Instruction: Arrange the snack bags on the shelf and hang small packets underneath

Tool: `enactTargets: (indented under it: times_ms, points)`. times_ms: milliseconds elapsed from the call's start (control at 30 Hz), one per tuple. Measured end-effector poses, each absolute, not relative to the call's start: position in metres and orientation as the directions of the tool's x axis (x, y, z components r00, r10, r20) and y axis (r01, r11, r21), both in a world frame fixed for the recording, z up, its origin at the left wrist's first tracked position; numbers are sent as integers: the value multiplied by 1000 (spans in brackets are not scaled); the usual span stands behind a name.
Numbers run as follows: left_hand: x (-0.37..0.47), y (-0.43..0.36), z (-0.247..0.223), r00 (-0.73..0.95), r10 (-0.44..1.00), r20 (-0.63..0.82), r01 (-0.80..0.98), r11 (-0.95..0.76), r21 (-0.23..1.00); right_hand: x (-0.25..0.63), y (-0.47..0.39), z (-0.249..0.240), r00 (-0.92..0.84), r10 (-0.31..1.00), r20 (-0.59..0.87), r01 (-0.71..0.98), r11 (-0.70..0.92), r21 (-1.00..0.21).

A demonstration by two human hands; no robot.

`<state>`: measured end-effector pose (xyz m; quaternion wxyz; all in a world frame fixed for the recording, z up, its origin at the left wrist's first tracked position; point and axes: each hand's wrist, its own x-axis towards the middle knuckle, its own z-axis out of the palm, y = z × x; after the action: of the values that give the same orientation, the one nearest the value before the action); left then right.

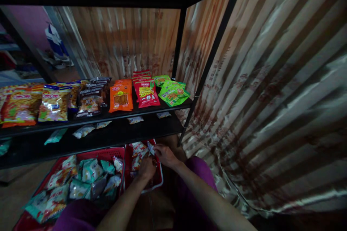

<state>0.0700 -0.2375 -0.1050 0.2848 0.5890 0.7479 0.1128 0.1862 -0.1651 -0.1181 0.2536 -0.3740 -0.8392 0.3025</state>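
Note:
Both my hands are over a small red basket [162,179] with a pale rim, on the floor before the shelf. My right hand [165,155] is closed, pinching the edge of a small white snack bag [150,148] at the basket's right side. Lower and to the left, my left hand [148,168] reaches in with curled fingers against the bags; its fingertips are hidden, and what they grip cannot be made out. White snack bags with red print [138,147] lie beneath and beyond my hands.
A larger red basket [110,152] on the left holds several green and white snack bags [91,170]. Ahead, a black shelf [151,111] carries orange bags [121,97], red bags [146,93] and green bags [175,93]. Scattered bags [83,131] lie on its lower tier. Corrugated sheeting [265,90] stands at right.

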Motion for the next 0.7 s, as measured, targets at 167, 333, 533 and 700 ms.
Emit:
enactTargets:
  times_ms: [167,333,533,700]
  points:
    - [69,-201,-41,-93,995,-48,855,104,508,197,-138,-82,-528,791,309,466,574,-673]
    - [82,-173,10,-95,995,14,869,76,490,222,-109,-47,-273,857,437,512,514,-688]
    - [113,-128,36,-17,984,176,845,-80,528,252,-53,1,53,826,561,536,450,-714]
    - [136,-65,43,-47,963,265,806,-120,580,269,9,38,260,886,383,530,201,-824]
